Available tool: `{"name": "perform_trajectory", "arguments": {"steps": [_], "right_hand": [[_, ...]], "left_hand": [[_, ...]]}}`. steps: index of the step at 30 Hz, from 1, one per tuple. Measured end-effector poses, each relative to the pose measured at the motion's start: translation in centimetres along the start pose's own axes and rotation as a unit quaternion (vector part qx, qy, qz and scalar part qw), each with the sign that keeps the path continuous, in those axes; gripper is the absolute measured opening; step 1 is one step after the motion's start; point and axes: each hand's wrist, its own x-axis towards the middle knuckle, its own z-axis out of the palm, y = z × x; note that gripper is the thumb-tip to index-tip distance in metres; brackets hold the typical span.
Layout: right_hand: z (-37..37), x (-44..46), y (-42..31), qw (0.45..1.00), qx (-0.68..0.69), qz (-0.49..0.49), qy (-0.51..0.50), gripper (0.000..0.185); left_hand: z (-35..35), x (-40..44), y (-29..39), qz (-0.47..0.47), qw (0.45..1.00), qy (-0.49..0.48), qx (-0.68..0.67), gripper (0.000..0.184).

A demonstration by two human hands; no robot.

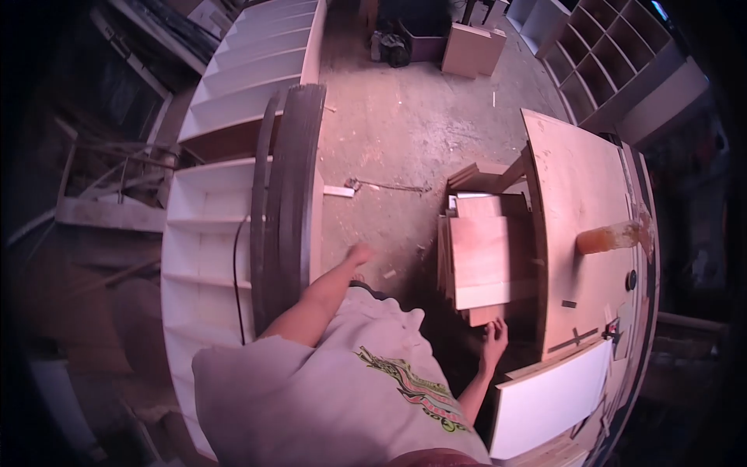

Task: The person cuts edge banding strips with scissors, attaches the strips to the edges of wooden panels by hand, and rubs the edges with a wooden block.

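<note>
My left hand hangs over the floor, beside the dark strips that lie along the white shelf unit. Its fingers are blurred, and nothing that it might hold can be made out. On the other side, my right hand is just below the near end of a stack of wooden boards. Its fingers are apart and slightly bent, with nothing seen between them.
To the right is a wooden worktop with an orange-brown bottle-like object. A white panel lies nearer. A thin rod is on the floor. Cartons and a cubbyhole shelf stand farther off.
</note>
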Motion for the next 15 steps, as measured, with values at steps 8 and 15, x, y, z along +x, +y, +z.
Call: {"name": "perform_trajectory", "arguments": {"steps": [8,15], "right_hand": [[12.5,-2.1,11.1,0.947,-0.075,0.245,-0.192,0.012],[20.8,5.7,7.2,0.941,-0.108,0.219,-0.235,0.015]], "left_hand": [[-18.0,-8.7,-23.2,-0.218,0.964,0.093,-0.123,0.032],[-10.4,-14.5,-29.6,-0.497,0.851,0.055,-0.160,0.030]]}}
